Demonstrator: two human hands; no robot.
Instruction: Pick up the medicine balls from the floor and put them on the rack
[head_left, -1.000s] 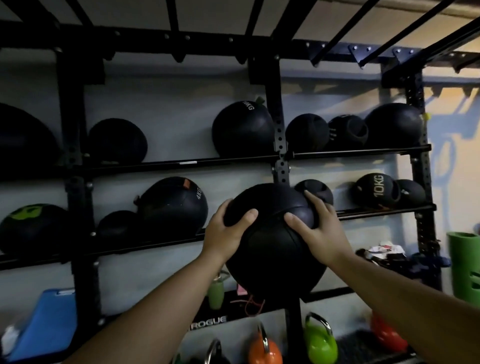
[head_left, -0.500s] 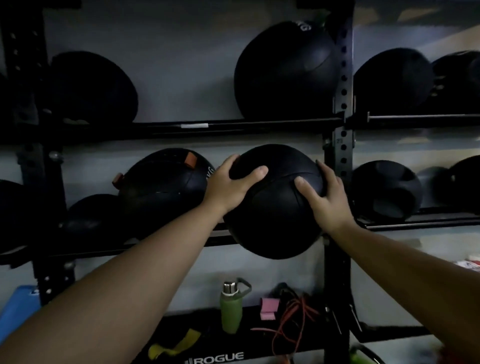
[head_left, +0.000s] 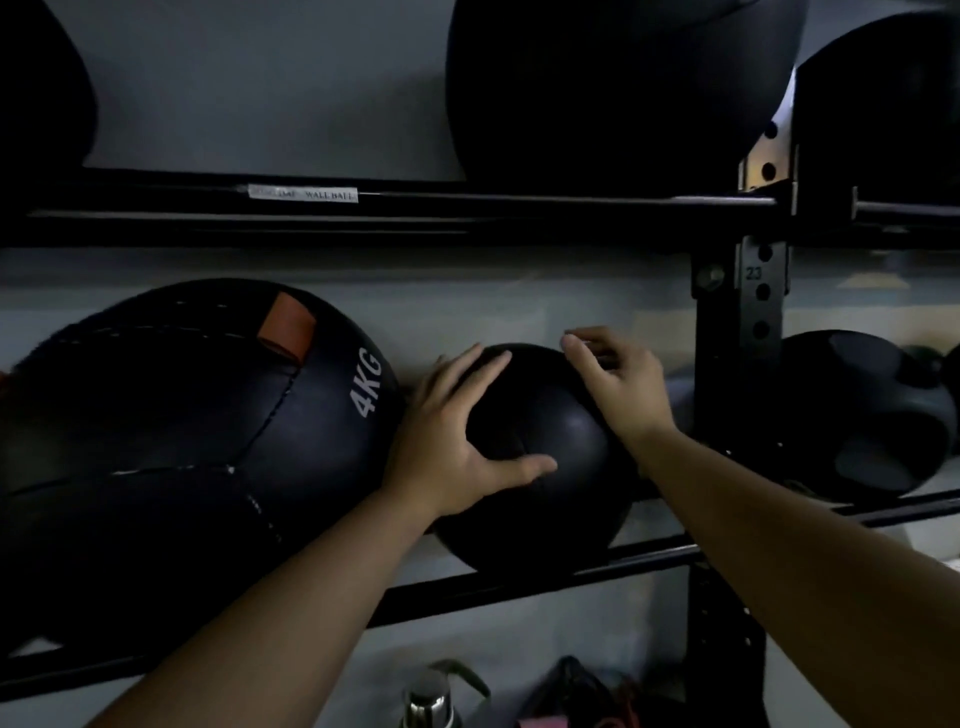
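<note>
A black medicine ball (head_left: 540, 431) rests on the rails of the rack's middle shelf (head_left: 519, 582), between a large 4KG ball (head_left: 208, 415) and the rack's upright post (head_left: 748, 312). My left hand (head_left: 447, 441) is spread over its left side, thumb across the front. On its upper right lies my right hand (head_left: 623, 389), fingers curled with the tips just above the ball's top edge. Both forearms reach up from the bottom of the view and hide part of the ball's lower sides.
Right of the post sits a black ball with grip cut-outs (head_left: 857, 415). The upper shelf (head_left: 467, 200), labelled WALL BALL, carries a big black ball (head_left: 597, 88) directly overhead. A bottle (head_left: 431, 701) stands on the lowest shelf.
The ball went from held in front of the post to lying on the middle shelf rails beside the 4KG ball. The view moved closer. My right fingers have loosened at the top.
</note>
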